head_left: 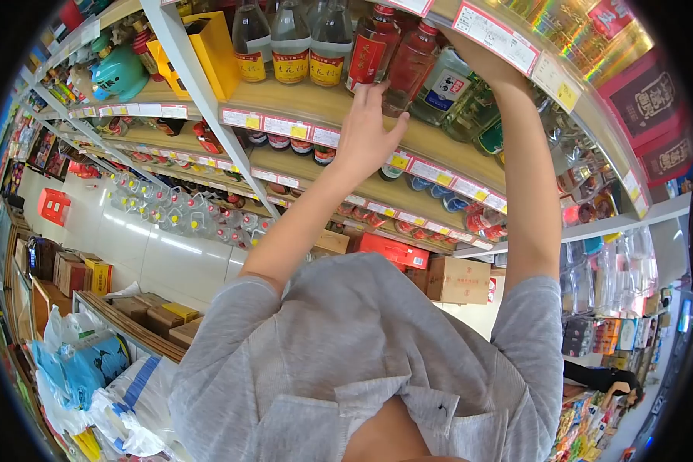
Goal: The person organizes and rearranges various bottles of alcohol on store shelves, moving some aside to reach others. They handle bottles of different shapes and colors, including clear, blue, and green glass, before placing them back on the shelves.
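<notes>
My left hand (pixel 369 132) is at the front of a wooden shelf (pixel 300 100), its thumb spread and its fingers stretched out. Its fingertips touch the lower part of a red-labelled bottle (pixel 367 60). Right beside that bottle stands a second red bottle (pixel 410 71), close above my thumb. My right hand (pixel 491 65) reaches in under the edge of the shelf above, over a clear bottle with a white and blue label (pixel 444 88). The price strip hides its fingers, so I cannot see what they touch. A green-tinted bottle (pixel 476 112) stands under my right wrist.
Several clear bottles with yellow and red labels (pixel 289 58) stand left of the red ones, next to a yellow box (pixel 212 54). A price-tag rail (pixel 285 127) edges the shelf. Cartons (pixel 458 279) sit below. Large plastic jugs (pixel 192 219) cover part of the floor. Another person (pixel 604 379) is at lower right.
</notes>
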Demonstrator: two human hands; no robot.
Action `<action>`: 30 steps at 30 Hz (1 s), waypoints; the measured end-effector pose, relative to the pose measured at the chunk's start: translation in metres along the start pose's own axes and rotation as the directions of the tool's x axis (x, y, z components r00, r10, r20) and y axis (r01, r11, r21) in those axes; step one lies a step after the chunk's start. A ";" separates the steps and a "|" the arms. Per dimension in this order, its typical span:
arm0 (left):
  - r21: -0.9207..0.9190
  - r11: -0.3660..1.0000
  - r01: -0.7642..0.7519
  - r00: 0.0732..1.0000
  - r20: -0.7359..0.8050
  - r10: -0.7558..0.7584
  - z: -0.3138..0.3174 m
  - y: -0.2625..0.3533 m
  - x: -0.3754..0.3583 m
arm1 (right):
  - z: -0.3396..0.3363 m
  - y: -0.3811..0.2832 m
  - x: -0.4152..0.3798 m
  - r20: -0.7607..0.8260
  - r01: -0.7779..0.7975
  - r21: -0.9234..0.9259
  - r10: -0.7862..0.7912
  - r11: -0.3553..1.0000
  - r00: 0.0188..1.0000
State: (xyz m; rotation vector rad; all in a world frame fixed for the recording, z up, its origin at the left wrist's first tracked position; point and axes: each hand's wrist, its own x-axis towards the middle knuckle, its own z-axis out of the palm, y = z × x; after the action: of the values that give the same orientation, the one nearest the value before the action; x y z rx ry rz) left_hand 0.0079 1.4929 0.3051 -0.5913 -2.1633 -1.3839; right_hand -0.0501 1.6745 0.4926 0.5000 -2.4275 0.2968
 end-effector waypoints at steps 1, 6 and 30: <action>0.000 1.000 0.007 1.000 -0.010 -0.007 0.000 0.001 -0.001 | 0.002 -0.003 0.000 -0.005 0.006 -0.002 -0.006 1.000 1.000; 0.033 0.999 0.035 0.999 0.008 -0.036 -0.001 0.002 0.000 | 0.008 -0.004 0.005 -0.036 0.024 -0.034 -0.026 0.999 0.999; 0.038 0.999 0.000 0.997 0.074 -0.003 -0.009 -0.007 -0.004 | -0.030 -0.006 -0.003 0.023 0.075 0.002 -0.075 0.997 0.997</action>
State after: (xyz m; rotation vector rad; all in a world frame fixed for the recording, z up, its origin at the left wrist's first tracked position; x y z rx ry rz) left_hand 0.0081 1.4810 0.3010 -0.6353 -2.2435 -1.3377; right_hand -0.0291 1.6794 0.5146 0.5963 -2.4241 0.2620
